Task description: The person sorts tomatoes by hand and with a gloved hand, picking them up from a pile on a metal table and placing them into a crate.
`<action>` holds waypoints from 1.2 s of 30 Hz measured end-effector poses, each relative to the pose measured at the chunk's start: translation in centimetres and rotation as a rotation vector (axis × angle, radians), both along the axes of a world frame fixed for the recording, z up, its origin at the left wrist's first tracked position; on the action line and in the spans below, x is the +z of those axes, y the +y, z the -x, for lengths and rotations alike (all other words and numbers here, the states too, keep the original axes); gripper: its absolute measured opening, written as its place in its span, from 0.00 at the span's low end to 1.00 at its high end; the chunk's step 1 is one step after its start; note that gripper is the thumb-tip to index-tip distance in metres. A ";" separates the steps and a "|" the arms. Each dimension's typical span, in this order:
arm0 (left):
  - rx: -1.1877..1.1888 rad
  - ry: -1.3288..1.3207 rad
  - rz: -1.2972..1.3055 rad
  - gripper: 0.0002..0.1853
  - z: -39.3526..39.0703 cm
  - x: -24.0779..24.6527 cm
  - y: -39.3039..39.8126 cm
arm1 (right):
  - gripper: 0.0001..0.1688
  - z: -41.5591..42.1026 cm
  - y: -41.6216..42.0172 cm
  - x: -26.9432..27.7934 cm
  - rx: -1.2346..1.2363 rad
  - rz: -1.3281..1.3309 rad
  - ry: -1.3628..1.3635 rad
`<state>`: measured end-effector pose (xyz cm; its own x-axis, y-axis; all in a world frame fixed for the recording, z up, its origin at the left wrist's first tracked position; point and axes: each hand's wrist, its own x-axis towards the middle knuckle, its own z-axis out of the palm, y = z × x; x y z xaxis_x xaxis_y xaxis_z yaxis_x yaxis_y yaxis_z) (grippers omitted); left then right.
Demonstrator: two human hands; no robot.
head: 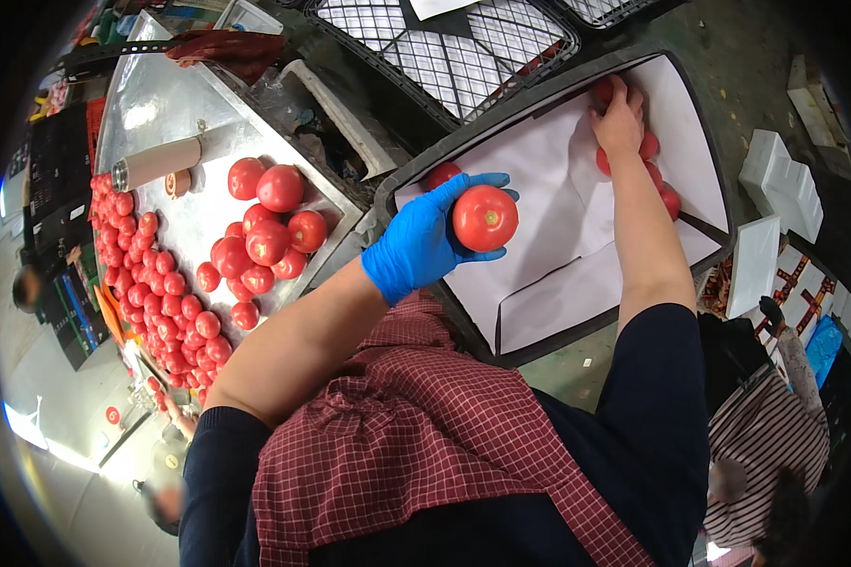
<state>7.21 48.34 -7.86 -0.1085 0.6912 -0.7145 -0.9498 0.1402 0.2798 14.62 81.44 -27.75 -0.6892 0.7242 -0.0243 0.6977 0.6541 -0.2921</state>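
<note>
My left hand point(425, 234), in a blue glove, holds a large red tomato point(486, 218) with its stem scar facing me. It is above the near-left part of a black plastic crate point(716, 166) lined with white paper point(539, 212). Bare and reaching into the crate's far right corner, my right hand point(620, 120) has its fingers around another tomato point(603, 90), which they partly hide. Several tomatoes point(649, 145) lie along the crate's right side, beside and beneath my right wrist. One more tomato point(441, 174) rests in the left corner, partly behind the glove.
On the metal table point(152, 92) at left are a cluster of large tomatoes point(266, 241), a heap of smaller ones point(163, 298), a cardboard tube point(159, 159) and a tape roll point(178, 184). A black mesh crate point(454, 49) stands beyond. White foam boxes point(780, 184) and a co-worker point(769, 439) are at right.
</note>
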 end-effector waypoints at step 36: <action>-0.161 0.223 -0.007 0.27 -1.4 0.5 -5.3 | 0.28 -5.9 -23.2 16.0 0.003 1.651 0.608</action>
